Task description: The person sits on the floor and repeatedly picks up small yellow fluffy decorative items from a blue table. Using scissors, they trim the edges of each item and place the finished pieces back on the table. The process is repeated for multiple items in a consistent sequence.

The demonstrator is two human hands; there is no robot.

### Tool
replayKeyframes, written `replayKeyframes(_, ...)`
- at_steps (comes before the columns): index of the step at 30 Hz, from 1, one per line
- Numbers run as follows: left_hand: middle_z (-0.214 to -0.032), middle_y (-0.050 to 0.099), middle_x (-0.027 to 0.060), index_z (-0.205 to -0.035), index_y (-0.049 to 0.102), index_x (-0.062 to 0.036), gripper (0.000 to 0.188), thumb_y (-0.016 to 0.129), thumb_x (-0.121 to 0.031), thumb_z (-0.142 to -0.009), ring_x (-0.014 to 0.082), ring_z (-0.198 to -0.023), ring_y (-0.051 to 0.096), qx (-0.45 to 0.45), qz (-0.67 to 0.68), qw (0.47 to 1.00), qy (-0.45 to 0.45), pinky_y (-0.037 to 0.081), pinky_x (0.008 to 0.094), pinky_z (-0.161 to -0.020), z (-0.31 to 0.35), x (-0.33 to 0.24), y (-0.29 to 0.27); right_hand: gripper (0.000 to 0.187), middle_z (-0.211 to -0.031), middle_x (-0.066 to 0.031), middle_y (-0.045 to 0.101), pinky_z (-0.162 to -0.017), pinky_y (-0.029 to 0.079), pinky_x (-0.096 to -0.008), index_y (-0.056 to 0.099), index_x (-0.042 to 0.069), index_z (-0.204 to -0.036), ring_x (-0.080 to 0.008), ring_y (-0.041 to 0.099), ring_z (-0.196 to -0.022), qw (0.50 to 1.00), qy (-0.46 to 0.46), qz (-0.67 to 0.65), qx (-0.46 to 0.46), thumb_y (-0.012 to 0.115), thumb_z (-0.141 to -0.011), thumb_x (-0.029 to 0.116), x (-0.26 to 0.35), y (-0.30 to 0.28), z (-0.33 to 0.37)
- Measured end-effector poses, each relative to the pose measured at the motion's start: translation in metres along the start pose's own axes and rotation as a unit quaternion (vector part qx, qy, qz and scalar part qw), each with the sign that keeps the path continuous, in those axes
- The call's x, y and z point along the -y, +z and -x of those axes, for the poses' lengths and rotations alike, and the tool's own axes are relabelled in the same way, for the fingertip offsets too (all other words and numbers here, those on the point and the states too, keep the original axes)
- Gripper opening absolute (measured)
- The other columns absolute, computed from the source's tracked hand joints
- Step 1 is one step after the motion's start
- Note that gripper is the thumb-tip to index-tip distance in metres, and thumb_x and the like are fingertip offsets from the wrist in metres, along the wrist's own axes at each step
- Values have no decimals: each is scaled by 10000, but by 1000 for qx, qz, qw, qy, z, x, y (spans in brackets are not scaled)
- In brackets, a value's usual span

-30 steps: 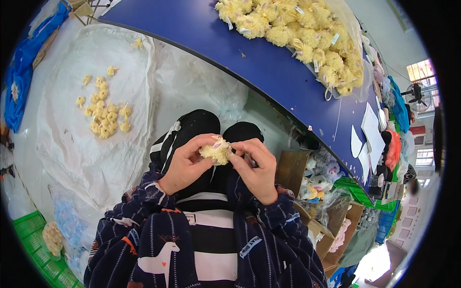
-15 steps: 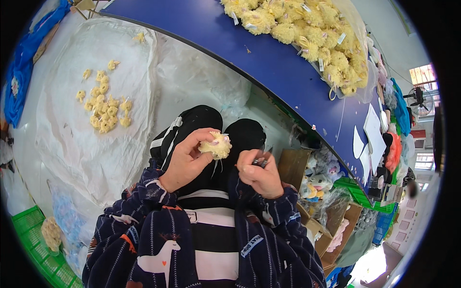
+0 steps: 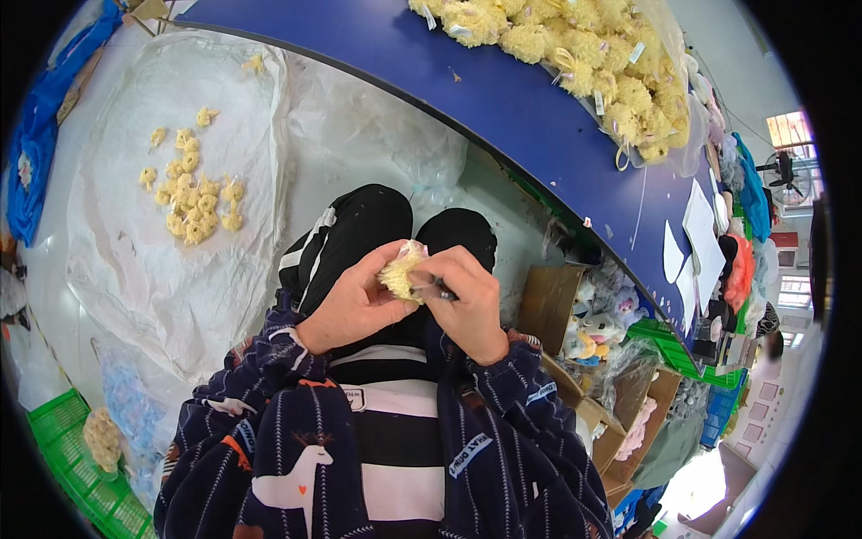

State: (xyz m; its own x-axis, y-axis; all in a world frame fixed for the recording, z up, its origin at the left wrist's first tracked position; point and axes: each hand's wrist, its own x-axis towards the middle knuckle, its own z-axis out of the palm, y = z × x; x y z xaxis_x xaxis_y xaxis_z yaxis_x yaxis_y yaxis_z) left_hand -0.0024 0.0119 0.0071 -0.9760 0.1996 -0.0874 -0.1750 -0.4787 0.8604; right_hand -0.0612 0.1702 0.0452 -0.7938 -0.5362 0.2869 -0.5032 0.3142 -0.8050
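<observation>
Above my lap, my left hand [image 3: 351, 301] pinches a small fluffy yellow plush piece [image 3: 401, 273] between thumb and fingers. It has a bit of pink near its top. My right hand [image 3: 467, 301] is closed around a small dark metal tool [image 3: 443, 289] that looks like thread snips; most of it is hidden by the fingers. The fingertips of that hand touch the plush's right side. Whether the tool's tip meets the plush is blurred.
A blue table [image 3: 539, 148] curves across the top right, bearing a heap of tagged yellow plush toys [image 3: 575, 54]. Left, more yellow pieces [image 3: 193, 202] lie on a white sheet [image 3: 117, 260]. Cardboard boxes [image 3: 548, 310] stand right of my knees; a green crate [image 3: 76, 467] is lower left.
My right hand has moved left and up, bringing the tool from beside the plush to against it. The left hand has turned the plush slightly and still holds it.
</observation>
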Motion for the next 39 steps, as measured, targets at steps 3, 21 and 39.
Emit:
replayKeyframes(3,-1227,453,59,-1312,367,11,585,639,40,-795,147,-1096,502,-28,-60,997,25,423,291,-943,-1,2,0,82,-715,-57,564,-559,423,-234,606,12,-838,-109,535,-614,994,74,-69,-33,662,-779,20,0,-3,-1)
replayKeyframes(21,-1196,534,91,-1343,328,43,631,661,-13,-811,133,-1082,524,-62,-13,997,36,435,282,-937,-4,1,-8,392,-884,-86,596,-592,484,-304,609,32,-1093,-225,598,-693,985,-23,167,42,717,-722,92,2,-28,12)
replayKeyframes(39,-1221,486,76,-1243,365,-48,541,620,48,-775,170,-1145,493,4,181,983,-12,398,319,-985,-4,-4,-7,452,-932,36,529,-545,324,-161,545,24,-1183,-5,364,-612,943,239,-229,-24,695,-759,73,-11,-22,18)
